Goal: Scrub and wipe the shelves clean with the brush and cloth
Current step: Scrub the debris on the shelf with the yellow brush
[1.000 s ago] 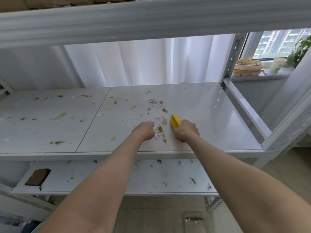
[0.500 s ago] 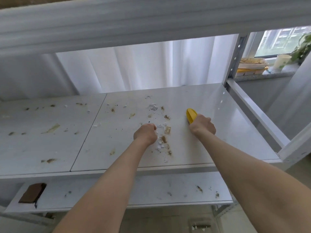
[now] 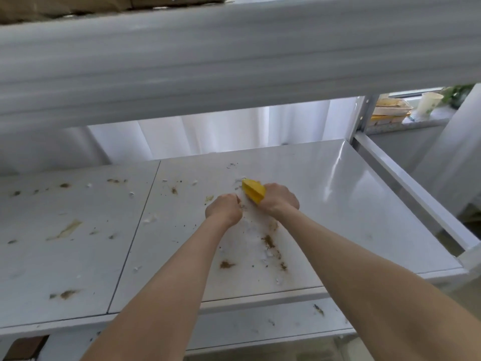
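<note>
The right hand (image 3: 279, 198) grips the yellow brush (image 3: 252, 190), whose head lies on the white middle shelf (image 3: 351, 204). Just left of the brush, the left hand (image 3: 223, 211) is curled into a fist with nothing visible in it. Brown crumbs (image 3: 268, 241) lie nearer the person than the brush, between the forearms; above the brush the upper shelf's front beam (image 3: 234, 61) blocks much of the view, and far to its right a paper cup (image 3: 429, 102) and food trays (image 3: 391, 110) sit on a sill.
</note>
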Demonstrator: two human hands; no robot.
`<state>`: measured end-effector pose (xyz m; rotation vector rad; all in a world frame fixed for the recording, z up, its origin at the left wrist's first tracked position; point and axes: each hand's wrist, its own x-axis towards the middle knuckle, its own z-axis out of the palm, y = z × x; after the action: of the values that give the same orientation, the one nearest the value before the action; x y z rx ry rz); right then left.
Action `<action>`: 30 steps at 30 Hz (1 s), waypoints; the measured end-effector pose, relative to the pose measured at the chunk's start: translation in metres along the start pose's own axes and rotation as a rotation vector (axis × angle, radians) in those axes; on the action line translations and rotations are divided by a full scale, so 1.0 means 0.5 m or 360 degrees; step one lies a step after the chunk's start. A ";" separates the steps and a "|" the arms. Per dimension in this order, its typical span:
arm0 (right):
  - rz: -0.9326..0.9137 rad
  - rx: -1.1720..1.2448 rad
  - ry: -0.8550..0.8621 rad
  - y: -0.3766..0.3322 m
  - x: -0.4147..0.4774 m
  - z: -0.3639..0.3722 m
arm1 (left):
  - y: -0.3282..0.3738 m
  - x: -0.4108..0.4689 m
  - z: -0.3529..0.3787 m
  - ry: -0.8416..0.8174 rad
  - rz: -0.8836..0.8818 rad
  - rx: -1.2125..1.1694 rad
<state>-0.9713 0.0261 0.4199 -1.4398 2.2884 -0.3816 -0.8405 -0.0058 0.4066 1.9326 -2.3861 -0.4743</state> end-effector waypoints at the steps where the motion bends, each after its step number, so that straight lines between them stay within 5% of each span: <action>1: 0.0037 0.0014 0.0056 0.015 0.010 -0.016 | -0.003 0.000 -0.002 0.0007 0.0000 -0.0009; 7: 0.0443 0.0114 0.0193 0.093 0.066 -0.070 | -0.033 0.008 -0.018 0.0010 -0.0020 -0.0017; 18: 0.0050 0.0185 -0.0212 -0.046 0.056 0.015 | -0.039 0.025 -0.029 0.0012 -0.0036 0.0019; 24: 0.0322 0.0283 0.0231 0.051 0.108 -0.068 | -0.051 0.032 -0.045 0.0057 -0.0037 -0.0035; 30: 0.0349 0.0224 0.0066 0.043 0.120 -0.038 | -0.073 0.035 -0.041 0.0046 -0.0060 -0.0053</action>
<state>-1.0201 -0.0186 0.4154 -1.1099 2.3700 -0.4981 -0.8055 -0.0334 0.4138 1.9597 -2.3135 -0.4818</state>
